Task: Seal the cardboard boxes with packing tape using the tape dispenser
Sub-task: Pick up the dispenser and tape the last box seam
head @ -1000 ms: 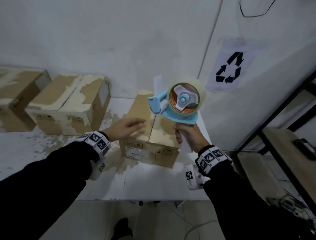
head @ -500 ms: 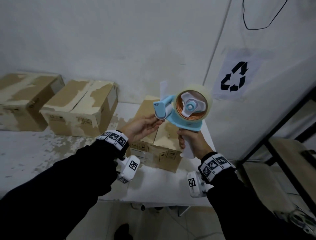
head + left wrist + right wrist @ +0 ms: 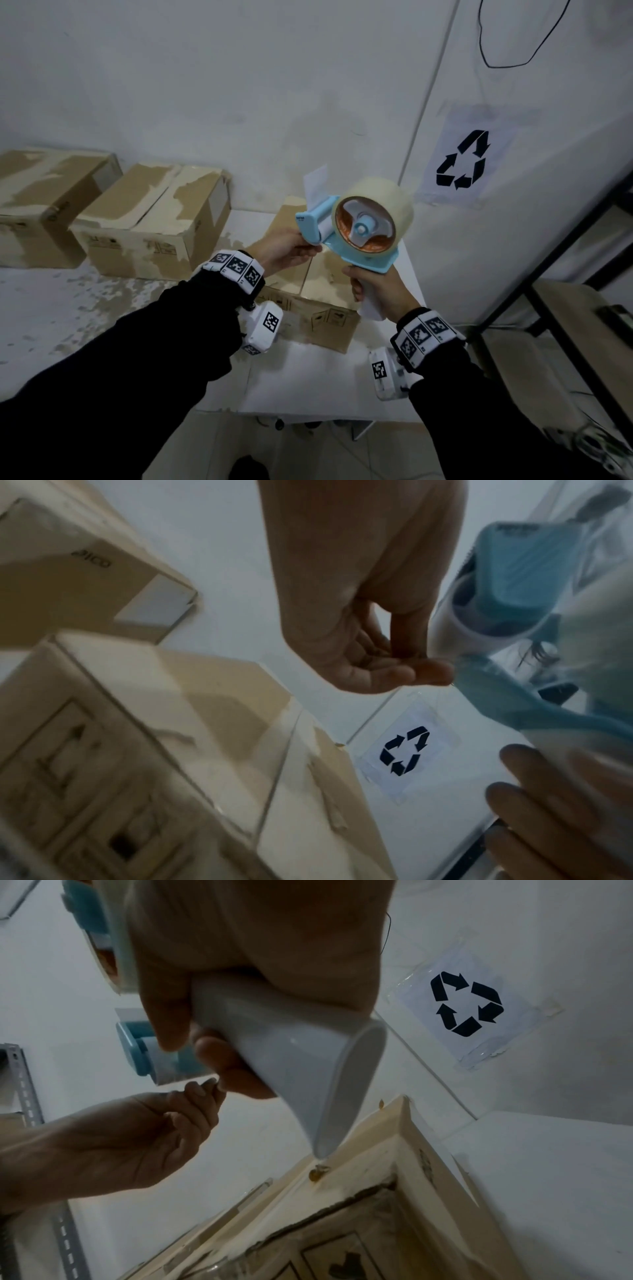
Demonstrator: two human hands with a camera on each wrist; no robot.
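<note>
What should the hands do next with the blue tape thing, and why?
Probably pull the loose tape end out a little. The right hand holds the tape dispenser by its white handle above the nearest box, and the left hand pinches at its front roller, where tape comes off. The box's top seam looks untaped.

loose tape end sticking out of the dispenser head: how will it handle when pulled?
Probably floppy: the loose tape end is a thin strip standing free above the tape dispenser. Likely sticky and apt to fold onto itself. The full tape roll may resist, so the right hand on the handle should brace.
</note>
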